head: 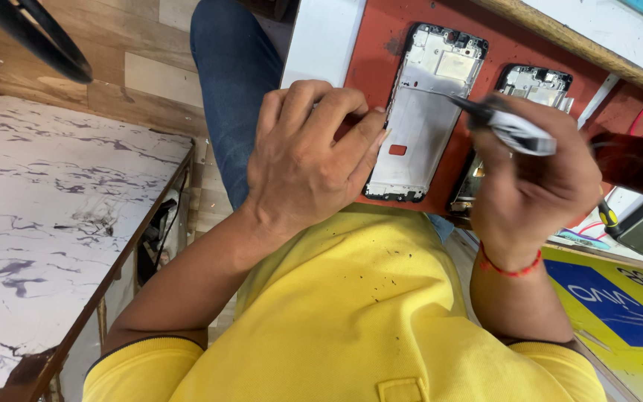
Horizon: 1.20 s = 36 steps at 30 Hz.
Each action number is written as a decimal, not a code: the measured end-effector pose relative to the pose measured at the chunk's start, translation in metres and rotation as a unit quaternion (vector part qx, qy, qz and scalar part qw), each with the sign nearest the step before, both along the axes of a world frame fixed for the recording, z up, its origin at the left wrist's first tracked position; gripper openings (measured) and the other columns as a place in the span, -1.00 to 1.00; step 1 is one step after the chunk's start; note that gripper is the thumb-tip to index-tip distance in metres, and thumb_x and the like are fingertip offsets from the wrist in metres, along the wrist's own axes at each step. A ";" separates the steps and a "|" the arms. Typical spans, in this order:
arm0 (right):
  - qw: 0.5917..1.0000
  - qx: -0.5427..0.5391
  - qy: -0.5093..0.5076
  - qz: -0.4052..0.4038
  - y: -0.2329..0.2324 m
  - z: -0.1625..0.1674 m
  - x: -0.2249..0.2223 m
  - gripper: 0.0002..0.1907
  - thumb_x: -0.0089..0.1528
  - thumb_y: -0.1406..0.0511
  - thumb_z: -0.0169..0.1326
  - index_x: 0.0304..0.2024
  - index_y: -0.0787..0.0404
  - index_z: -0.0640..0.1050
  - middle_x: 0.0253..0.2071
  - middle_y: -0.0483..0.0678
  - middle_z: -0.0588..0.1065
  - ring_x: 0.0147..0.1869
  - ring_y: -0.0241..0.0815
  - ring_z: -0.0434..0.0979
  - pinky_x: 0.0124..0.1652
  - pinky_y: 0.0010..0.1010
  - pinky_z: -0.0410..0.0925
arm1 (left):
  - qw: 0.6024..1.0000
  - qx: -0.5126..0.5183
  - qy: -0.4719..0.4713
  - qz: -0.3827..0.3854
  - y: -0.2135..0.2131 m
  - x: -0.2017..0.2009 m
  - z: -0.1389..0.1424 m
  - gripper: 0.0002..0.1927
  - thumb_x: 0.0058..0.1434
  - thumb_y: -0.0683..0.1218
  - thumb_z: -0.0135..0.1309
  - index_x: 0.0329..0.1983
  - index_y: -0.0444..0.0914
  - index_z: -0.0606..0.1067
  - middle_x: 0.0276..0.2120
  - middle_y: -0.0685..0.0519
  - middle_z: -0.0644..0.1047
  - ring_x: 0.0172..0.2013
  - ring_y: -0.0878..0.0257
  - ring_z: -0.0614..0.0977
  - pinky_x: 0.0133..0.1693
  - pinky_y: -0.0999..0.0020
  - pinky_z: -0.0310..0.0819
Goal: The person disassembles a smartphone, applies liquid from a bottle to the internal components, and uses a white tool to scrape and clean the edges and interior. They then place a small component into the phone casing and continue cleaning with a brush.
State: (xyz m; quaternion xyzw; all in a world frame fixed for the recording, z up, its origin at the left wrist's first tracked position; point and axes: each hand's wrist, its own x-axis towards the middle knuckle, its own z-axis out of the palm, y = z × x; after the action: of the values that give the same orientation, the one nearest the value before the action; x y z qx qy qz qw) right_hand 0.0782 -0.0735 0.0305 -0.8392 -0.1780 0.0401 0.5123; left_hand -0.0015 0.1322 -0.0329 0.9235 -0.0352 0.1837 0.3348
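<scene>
While left hand (pixel 303 160) steadies phone frame (pixel 422 112), right hand (pixel 530 175) grips tweezers (pixel 504 125)

This looks like a small phone repair workshop: on the red work mat (pixel 381 56) lie two opened phone frames (pixel 427 112), with screwdrivers (pixel 610 219) just beside the mat.

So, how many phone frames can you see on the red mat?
2. One phone frame lies under the left hand; the second sits behind the right hand, partly hidden. Others may be covered.
</scene>
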 end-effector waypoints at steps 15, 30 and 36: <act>0.931 0.327 0.152 -0.064 -0.031 -0.024 -0.068 -0.81 0.53 0.42 0.03 0.17 0.31 0.39 0.23 0.05 0.35 0.18 -0.26 0.42 0.33 -0.22 0.39 | 0.990 0.069 0.091 0.083 -0.044 -0.031 0.033 -0.46 0.32 0.20 0.27 0.10 -0.32 0.59 0.07 -0.01 0.44 0.08 0.02 0.33 0.08 0.00 0.19; 0.872 0.437 0.222 -0.010 -0.028 -0.036 -0.060 -0.77 0.50 0.41 -0.01 0.21 0.22 0.38 0.30 0.00 0.31 0.40 -0.16 0.39 0.40 0.00 0.36 | 0.991 -0.083 0.060 0.085 -0.067 -0.036 0.034 -0.58 0.29 -0.10 0.18 0.16 -0.32 0.41 -0.06 -0.06 0.57 0.02 0.03 0.53 0.11 0.00 0.22; 0.873 0.416 0.255 0.015 -0.034 -0.036 -0.059 -0.72 0.47 0.43 0.04 0.21 0.24 0.35 0.18 0.04 0.39 0.29 -0.14 0.49 0.30 -0.05 0.46 | 0.970 -0.216 0.067 0.086 -0.056 -0.037 0.032 -0.66 0.41 -0.17 0.15 0.20 -0.33 0.42 -0.20 -0.07 0.62 -0.24 0.14 0.72 -0.28 0.28 0.65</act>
State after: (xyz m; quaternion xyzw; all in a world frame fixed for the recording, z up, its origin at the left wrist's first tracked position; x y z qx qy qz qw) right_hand 0.0190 -0.1080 -0.0060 -0.5060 -0.0541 0.1826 0.8412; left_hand -0.0382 0.0761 -0.0012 0.8392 0.1072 0.1524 0.5109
